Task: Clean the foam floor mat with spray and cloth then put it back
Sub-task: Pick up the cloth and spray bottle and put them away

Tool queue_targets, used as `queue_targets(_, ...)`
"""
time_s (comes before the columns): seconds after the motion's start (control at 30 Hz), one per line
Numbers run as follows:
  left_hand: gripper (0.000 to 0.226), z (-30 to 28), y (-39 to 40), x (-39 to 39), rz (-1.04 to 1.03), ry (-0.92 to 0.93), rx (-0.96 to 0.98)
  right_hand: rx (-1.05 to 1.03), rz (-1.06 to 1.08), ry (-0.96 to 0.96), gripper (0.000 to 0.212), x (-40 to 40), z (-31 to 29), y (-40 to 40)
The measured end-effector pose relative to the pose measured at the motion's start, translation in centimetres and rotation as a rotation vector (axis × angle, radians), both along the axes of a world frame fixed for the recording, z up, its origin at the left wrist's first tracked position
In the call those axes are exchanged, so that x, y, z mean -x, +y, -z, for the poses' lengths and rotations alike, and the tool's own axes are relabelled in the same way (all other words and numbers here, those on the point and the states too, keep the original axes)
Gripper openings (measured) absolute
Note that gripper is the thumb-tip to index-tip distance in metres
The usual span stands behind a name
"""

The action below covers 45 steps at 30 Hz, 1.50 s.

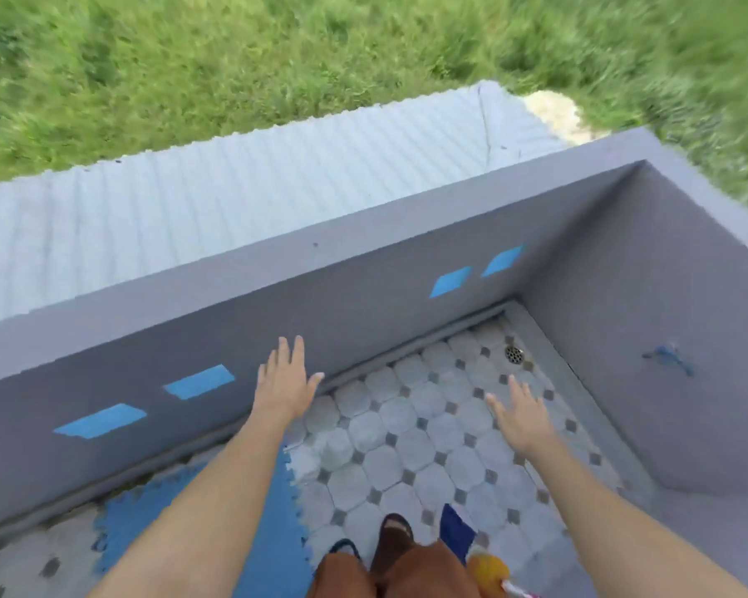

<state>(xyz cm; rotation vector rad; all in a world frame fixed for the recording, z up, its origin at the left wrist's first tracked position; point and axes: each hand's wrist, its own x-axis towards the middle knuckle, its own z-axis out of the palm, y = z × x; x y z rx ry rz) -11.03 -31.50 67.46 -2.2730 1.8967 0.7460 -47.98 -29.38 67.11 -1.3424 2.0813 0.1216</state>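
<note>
1. Though the whole view is smeared with blur, both hands read clearly: the left hand (285,384) is spread with straight fingers, held out in front of the grey wall (363,291), and whether it touches the wall cannot be told.
2. The right hand (522,418) is likewise spread and empty, hovering over the tiled floor (407,446).
3. The blue mat (139,528) lies flat on the floor at lower left, close to the foot of the wall; the left forearm crosses it and hides its middle, and the bottom frame edge cuts off its near side. Its toothed right edge shows beside the tiles.
4. Blue patches (199,381) mark the wall's inner face.
5. A round drain (514,354) sits in the far floor corner.
6. At the bottom edge, brown trousers (407,571) and a sandalled foot (396,533) are partly cut off.
7. A dark blue piece (456,533) and a yellow object (489,571) sit by the right leg, too blurred and cropped to identify.
8. Beyond the wall lie a corrugated roof (234,200) and grass (277,58).
</note>
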Motion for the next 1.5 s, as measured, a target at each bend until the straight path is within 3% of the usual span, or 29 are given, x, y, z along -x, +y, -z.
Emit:
queue_targets(0.3, 0.075, -1.9, -5.7, 22.1, 0.459, 0.042, -0.007, 0.065, 0.576, -0.026, 0.072, 17.0, -1.4, 11.9)
queue_targets(0.53, 0.077, 0.5, -7.2, 32.9, 0.778, 0.04, -0.111, 0.066, 1.009, -0.109, 0.073, 18.1, 0.9, 17.1)
queue_targets(0.73, 0.076, 6.9, -11.2, 37.6, 0.964, 0.006, -0.154, 0.078, 1.361, -0.136, 0.062, 15.9, 8.0, 16.3)
queue_targets(0.83, 0.073, 14.4, -11.8, 39.2, 1.005, 0.002, -0.245, -0.008, 1.427, -0.149, 0.049, 14.7, 15.8, 16.1)
queue_targets(1.03, 0.063, 34.8, -10.2, 41.3, 1.213, -0.058, -0.362, -0.1, 1.47, -0.161, 0.054, 13.5, 34.4, 16.5)
queue_targets(1.27, 0.049, 56.9, -6.4, 43.9, 1.351, -0.09, -0.399, 0.179, 1.421, -0.195, 0.058, 12.8, 53.0, 15.4)
queue_targets(1.4, 0.041, 65.1, -3.4, 45.4, 1.345, -0.098, -0.486, 0.38, 1.548, -0.118, 0.06, 11.6, 58.4, 15.2)
queue_targets(1.5, 0.051, 69.3, -4.6, 45.1, 1.356, -0.128, -0.448, 0.497, 1.62, -0.014, 0.056, 11.5, 60.9, 12.3)
